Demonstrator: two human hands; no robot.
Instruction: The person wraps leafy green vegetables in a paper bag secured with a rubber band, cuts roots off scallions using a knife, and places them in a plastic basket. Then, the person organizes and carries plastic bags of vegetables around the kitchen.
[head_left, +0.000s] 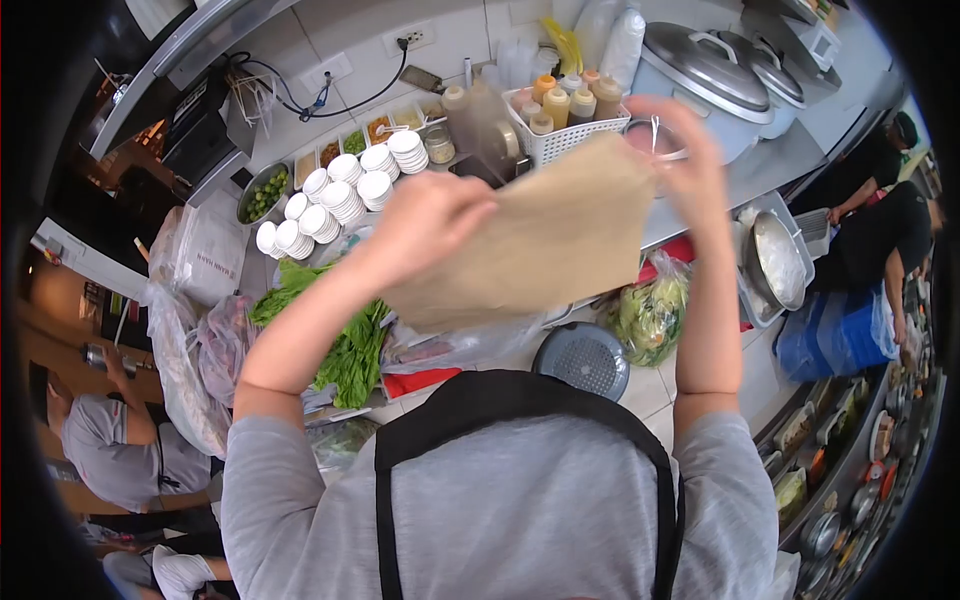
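A piece of plain brown paper (540,235), a sheet or a flat bag, I cannot tell which, is raised in front of me above the counter. My left hand (435,215) pinches its upper left edge, fingers closed. At the right edge, my right hand (685,165) is blurred; its thumb side grips the paper while a finger curves out above. Behind the right hand is a bowl (645,138) with a spoon in it. White lids (345,195) stand in several stacks beyond my left hand.
A white basket (575,140) of sauce bottles stands at the back, near lidded pots (705,65). Leafy greens (350,345) lie below my left arm; bagged vegetables (650,315) and a dark round lid (582,360) sit lower right. Co-workers (135,435) are at both sides.
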